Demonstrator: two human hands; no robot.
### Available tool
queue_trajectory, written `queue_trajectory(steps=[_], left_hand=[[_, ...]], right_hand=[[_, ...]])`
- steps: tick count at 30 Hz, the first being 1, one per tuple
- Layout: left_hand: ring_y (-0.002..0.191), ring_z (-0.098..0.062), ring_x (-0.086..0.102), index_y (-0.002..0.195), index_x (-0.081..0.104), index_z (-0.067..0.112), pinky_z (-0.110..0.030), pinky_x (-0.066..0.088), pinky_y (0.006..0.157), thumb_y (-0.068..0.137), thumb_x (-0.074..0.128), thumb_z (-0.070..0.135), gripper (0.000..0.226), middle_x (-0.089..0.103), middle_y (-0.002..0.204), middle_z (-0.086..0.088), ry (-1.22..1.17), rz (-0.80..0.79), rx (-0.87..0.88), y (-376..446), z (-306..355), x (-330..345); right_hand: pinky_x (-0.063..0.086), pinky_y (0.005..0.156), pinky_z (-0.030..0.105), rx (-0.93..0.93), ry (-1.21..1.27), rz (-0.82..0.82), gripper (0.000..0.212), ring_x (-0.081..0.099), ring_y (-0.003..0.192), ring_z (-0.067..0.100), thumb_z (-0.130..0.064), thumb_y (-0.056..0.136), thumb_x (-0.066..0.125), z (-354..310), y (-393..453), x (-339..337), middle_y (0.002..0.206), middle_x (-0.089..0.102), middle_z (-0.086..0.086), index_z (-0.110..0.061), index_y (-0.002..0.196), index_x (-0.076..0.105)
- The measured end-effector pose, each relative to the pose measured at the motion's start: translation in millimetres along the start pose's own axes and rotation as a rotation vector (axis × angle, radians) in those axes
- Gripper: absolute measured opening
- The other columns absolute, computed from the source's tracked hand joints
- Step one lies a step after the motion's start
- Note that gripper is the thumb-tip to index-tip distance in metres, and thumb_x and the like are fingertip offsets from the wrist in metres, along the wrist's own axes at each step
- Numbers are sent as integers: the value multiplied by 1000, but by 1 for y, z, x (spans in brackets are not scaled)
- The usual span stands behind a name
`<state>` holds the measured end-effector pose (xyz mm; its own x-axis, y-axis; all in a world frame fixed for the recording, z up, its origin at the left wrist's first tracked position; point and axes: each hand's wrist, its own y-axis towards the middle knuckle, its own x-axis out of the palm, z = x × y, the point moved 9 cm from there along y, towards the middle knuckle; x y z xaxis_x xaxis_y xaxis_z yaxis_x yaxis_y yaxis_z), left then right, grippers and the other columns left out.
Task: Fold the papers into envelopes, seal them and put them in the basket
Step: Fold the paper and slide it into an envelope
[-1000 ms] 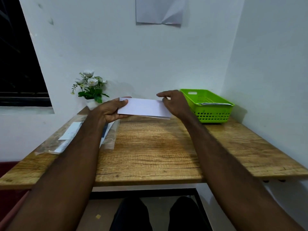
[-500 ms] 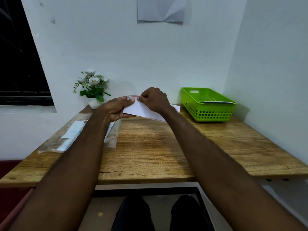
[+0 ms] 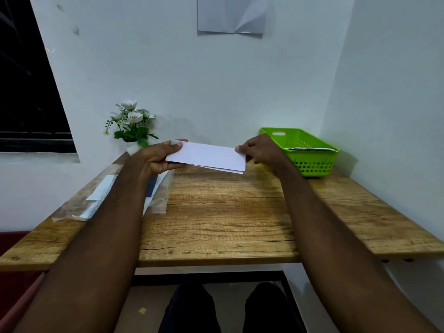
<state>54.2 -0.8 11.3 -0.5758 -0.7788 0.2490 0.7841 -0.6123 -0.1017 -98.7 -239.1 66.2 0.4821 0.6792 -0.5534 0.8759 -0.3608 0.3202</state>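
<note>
Folded paper: white, doubled over, held flat above the far part of the wooden table, clear of its top.
Left hand: pinches the paper's left end, thumb on top.
Right hand: fingertips nip the right end.
Basket: green, far right corner, white paper already inside.
Flowers: far left, by the wall.

Table: matt wood-grain top with a fine crack near the front edge. Folded sheet: smooth, matt white paper; basket: glossy green perforated plastic. Wrapper at left: clear, shiny, crinkled plastic film.
</note>
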Motion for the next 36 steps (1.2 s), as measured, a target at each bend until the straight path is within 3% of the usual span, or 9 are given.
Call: queue_trajectory(steps=[8,12,15,19,23,27,29,32,36], left_hand=[[96,-25,68,120,59,4,-42,64,66,104,57,12,18,68,111,-15,79,62,-102,-2,-10,0],[88,-23,68,123,57,2,-36,63,52,103,60,15,24,69,101,-14,270,154,-141,-5,-17,-4],[82,-21,65,108,61,6,-27,57,42,100,66,19,16,63,94,-13,518,245,-159,-7,-20,-7],[56,-15,53,78,57,7,-19,49,37,93,74,14,24,55,68,-9,842,282,-141,-3,-18,-3],[56,-20,57,74,66,2,-27,52,54,84,84,22,28,65,69,-13,1070,322,-96,-4,-10,-2],[89,-30,71,104,71,-4,-37,56,79,76,91,29,48,73,96,-17,1236,357,-33,-7,-2,2],[96,-32,70,109,69,-4,-38,55,79,74,92,28,53,72,103,-19,1230,352,-13,-7,-1,3],[66,-27,62,94,70,-3,-34,49,62,78,89,26,39,66,80,-17,1097,336,53,-8,5,3],[52,-22,53,91,74,1,-27,46,52,84,83,32,34,65,71,-12,949,474,253,-20,42,-21]], right_hand=[[61,65,40,198,162,75,36,69,67,27,-22,91,76,33,-1,-1,80,71,22,13,93,70],[48,40,24,309,25,39,27,62,52,23,-15,91,74,49,1,3,75,67,23,12,91,70],[44,35,21,357,-88,-6,25,61,50,24,-12,92,72,57,1,9,66,63,18,2,75,62],[49,43,27,402,-206,-37,17,60,52,25,-10,92,71,66,1,12,69,66,19,6,86,67],[49,41,26,410,-273,-18,20,58,46,21,-8,86,77,71,1,12,60,64,15,1,76,64],[48,42,25,376,-355,-12,19,56,41,20,-7,81,80,69,2,14,60,65,16,2,74,66],[49,50,27,317,-479,-8,21,67,57,26,-11,78,82,59,3,12,76,72,19,5,88,72],[52,73,31,180,-718,14,36,69,103,31,-19,78,78,35,3,17,111,72,15,-5,110,71],[53,82,33,16,-676,52,18,67,104,28,-30,84,69,-2,-1,37,106,73,7,-20,98,75]])
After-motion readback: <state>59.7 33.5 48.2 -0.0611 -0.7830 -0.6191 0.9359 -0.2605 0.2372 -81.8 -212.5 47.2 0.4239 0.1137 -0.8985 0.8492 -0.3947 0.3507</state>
